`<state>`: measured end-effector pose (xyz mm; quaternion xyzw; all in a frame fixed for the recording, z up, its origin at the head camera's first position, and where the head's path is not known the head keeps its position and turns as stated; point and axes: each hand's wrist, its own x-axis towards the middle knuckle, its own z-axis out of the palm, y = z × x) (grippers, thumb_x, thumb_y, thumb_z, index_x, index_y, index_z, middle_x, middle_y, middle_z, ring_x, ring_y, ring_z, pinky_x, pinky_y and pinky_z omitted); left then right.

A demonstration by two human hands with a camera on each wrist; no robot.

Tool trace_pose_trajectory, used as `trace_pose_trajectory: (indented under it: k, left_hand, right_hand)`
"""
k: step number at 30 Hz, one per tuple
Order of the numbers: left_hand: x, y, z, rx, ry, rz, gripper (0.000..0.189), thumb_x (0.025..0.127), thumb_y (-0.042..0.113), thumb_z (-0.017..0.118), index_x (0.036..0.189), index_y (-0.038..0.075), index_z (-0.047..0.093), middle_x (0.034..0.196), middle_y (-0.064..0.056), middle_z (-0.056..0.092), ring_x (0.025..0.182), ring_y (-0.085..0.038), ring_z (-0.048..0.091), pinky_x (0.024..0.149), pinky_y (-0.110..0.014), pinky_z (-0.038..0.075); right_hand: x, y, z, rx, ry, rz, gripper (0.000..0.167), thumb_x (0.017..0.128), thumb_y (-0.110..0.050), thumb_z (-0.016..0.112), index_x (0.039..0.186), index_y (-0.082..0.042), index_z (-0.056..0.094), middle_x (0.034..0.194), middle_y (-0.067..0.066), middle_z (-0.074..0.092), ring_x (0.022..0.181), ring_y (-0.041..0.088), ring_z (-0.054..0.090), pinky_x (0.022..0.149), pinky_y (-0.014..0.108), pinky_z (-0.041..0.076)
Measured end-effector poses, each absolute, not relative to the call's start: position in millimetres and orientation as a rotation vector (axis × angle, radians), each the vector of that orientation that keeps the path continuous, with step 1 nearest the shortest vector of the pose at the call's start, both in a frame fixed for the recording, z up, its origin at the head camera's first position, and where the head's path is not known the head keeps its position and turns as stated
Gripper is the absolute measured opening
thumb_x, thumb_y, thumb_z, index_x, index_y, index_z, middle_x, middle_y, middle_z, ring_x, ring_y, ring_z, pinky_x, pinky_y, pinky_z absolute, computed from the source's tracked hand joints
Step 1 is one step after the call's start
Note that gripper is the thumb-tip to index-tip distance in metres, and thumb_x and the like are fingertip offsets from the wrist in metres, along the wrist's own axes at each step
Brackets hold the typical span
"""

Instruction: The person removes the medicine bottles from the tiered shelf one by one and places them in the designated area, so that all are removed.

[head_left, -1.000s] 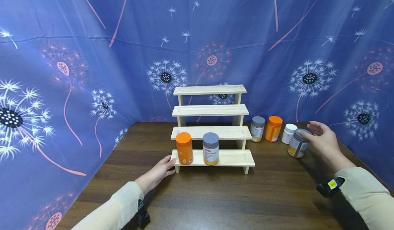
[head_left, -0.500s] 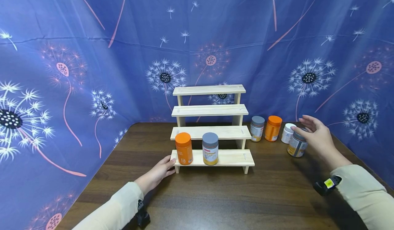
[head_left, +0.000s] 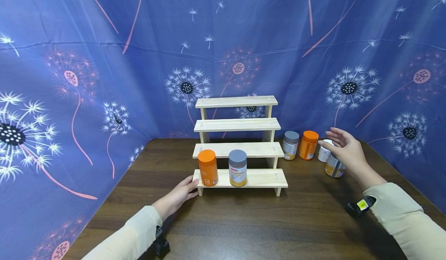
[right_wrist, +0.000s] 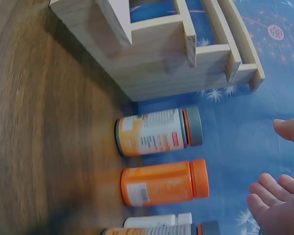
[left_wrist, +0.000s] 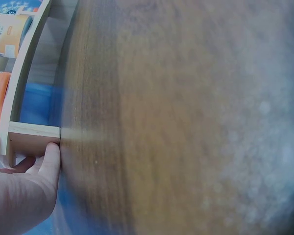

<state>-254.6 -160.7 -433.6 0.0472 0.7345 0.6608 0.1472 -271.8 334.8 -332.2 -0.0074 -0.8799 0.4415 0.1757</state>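
In the head view my left hand [head_left: 179,194] grips the left end of the lowest step of a four-tier wooden display stand [head_left: 266,178]. In the left wrist view the thumb lies over the board and fingers [left_wrist: 51,159] touch the end support. My right hand [head_left: 350,153] hovers with spread fingers and nothing between them, partly covering a white bottle [head_left: 323,154] and a grey-lidded jar [head_left: 334,168]. Left of these stand an orange jar [head_left: 308,147] and another grey-lidded jar [head_left: 290,147]. The right wrist view shows the hand apart from the jars.
On the lowest step stand an orange jar [head_left: 208,169] and a grey-lidded jar [head_left: 238,170], side by side. A dark wooden table [head_left: 244,221] bears everything. Behind and at the left hangs a blue dandelion-print cloth [head_left: 139,78].
My right hand has moved left, from beside the rightmost grey-lidded jar to in front of its lid and the white bottle. The left hand keeps its grip on the stand.
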Motion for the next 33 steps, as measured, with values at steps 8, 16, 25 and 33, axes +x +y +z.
trace_pose_trajectory:
  k: [8, 16, 25, 33]
  left_hand:
    - [-253, -162, -435, 0.146, 2.113, 1.9, 0.05, 0.106, 0.017, 0.034, 0.146, -0.01, 0.023, 0.144, -0.034, 0.038, 0.139, -0.044, 0.032, 0.113, -0.053, 0.036]
    - [-253, -162, -433, 0.143, 2.117, 1.904, 0.049, 0.106, 0.016, 0.034, 0.146, -0.01, 0.024, 0.144, -0.033, 0.039, 0.139, -0.044, 0.033, 0.112, -0.053, 0.037]
    - [-254, -160, -429, 0.139, 2.124, 1.888, 0.047, 0.106, 0.015, 0.033, 0.147, -0.008, 0.025, 0.144, -0.032, 0.04, 0.139, -0.043, 0.034, 0.113, -0.052, 0.036]
    - [-254, -160, -430, 0.139, 2.135, 1.877, 0.049, 0.106, 0.016, 0.032, 0.148, -0.008, 0.022, 0.145, -0.032, 0.038, 0.138, -0.044, 0.033, 0.112, -0.054, 0.037]
  right_hand:
    - [-274, 319, -330, 0.032, -2.502, 1.292, 0.078, 0.092, -0.042, 0.062, 0.151, -0.005, 0.027, 0.146, 0.025, 0.043, 0.133, 0.04, 0.043, 0.097, 0.013, 0.047]
    - [-277, 300, -325, 0.118, -2.453, 1.374, 0.075, 0.092, -0.038, 0.064, 0.15, -0.004, 0.031, 0.147, 0.023, 0.043, 0.134, 0.033, 0.044, 0.098, 0.009, 0.043]
    - [-280, 280, -325, 0.201, -2.41, 1.425, 0.072, 0.091, -0.034, 0.067, 0.148, -0.002, 0.035, 0.145, 0.024, 0.045, 0.13, 0.021, 0.05, 0.098, 0.009, 0.044]
    - [-281, 265, -324, 0.283, -2.369, 1.54, 0.07, 0.092, -0.028, 0.067, 0.147, -0.001, 0.035, 0.145, 0.018, 0.047, 0.129, 0.017, 0.05, 0.098, 0.009, 0.044]
